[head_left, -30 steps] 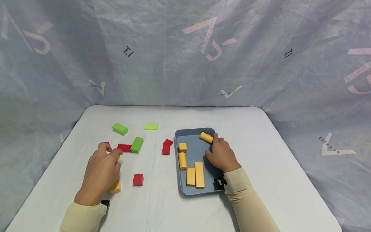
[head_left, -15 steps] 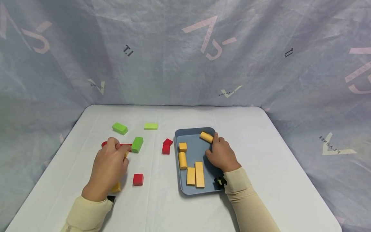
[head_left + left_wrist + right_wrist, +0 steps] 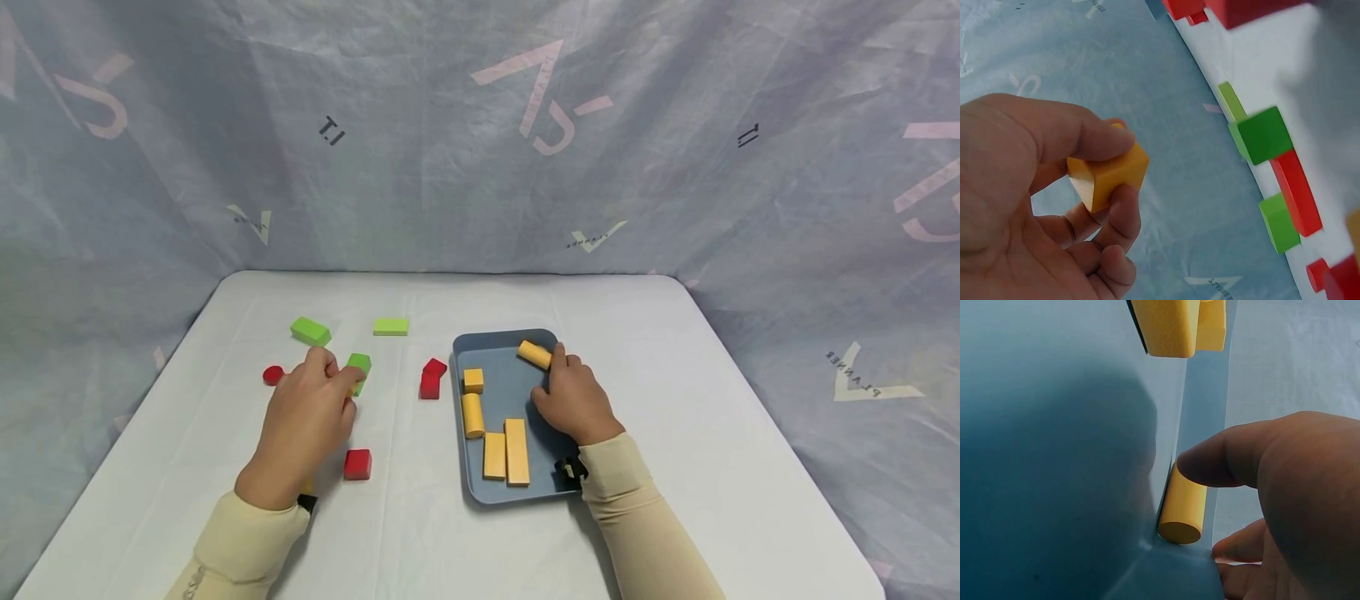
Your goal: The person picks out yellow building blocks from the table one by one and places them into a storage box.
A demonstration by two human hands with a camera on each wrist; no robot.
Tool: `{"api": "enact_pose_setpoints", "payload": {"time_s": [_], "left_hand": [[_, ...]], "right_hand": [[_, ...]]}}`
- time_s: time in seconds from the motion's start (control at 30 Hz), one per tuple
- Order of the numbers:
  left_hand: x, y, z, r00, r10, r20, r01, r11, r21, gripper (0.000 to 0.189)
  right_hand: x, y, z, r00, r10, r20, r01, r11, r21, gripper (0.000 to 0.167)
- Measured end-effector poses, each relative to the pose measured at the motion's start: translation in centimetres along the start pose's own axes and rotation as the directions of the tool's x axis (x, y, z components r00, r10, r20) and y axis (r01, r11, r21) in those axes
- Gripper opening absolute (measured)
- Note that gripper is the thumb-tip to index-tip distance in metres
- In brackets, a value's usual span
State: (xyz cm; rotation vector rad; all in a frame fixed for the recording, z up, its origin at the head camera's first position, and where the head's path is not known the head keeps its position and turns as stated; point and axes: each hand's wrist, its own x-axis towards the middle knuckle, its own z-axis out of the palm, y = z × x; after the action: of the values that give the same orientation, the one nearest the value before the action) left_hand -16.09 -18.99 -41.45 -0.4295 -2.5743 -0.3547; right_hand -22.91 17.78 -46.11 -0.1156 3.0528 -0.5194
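Observation:
My left hand (image 3: 303,417) pinches a small yellow block (image 3: 1110,181) between thumb and fingers, raised over the left side of the table. Behind the hand in the head view stands a green block (image 3: 360,363), partly covered by the fingers. At the right side of a blue-grey tray (image 3: 498,400), my right hand (image 3: 579,402) grips the wall, thumb inside and fingers outside. Close to that thumb a yellow cylinder (image 3: 1183,506) lies along the tray wall. Further yellow pieces rest in the tray, among them a long block (image 3: 517,452) and a cube (image 3: 473,381).
Two touching red blocks (image 3: 430,384) lie left of the tray. A red cube (image 3: 357,464) sits nearer the front, and a round red piece (image 3: 273,375) at the left. Toward the back are a green block (image 3: 311,332) and a flat light-green block (image 3: 392,327).
My left hand has moved rightward with the yellow block, uncovering the round red piece and now covering the long red block. The right hand and tray stay put.

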Motion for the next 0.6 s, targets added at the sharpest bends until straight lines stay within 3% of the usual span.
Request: {"api": "enact_pose_setpoints", "payload": {"time_s": [0.2, 0.6], "left_hand": [[0.4, 0.9, 0.6, 1.000, 0.000, 0.018, 0.001, 1.000, -0.026, 0.027], [1.3, 2.3, 1.4, 0.996, 0.089, -0.010, -0.090, 0.995, -0.043, 0.031]], "right_hand": [[0.0, 0.0, 0.1, 1.000, 0.000, 0.000, 0.000, 1.000, 0.001, 0.084], [0.0, 0.1, 0.1, 1.000, -0.011, -0.012, 0.011, 1.000, -0.007, 0.083]]}}
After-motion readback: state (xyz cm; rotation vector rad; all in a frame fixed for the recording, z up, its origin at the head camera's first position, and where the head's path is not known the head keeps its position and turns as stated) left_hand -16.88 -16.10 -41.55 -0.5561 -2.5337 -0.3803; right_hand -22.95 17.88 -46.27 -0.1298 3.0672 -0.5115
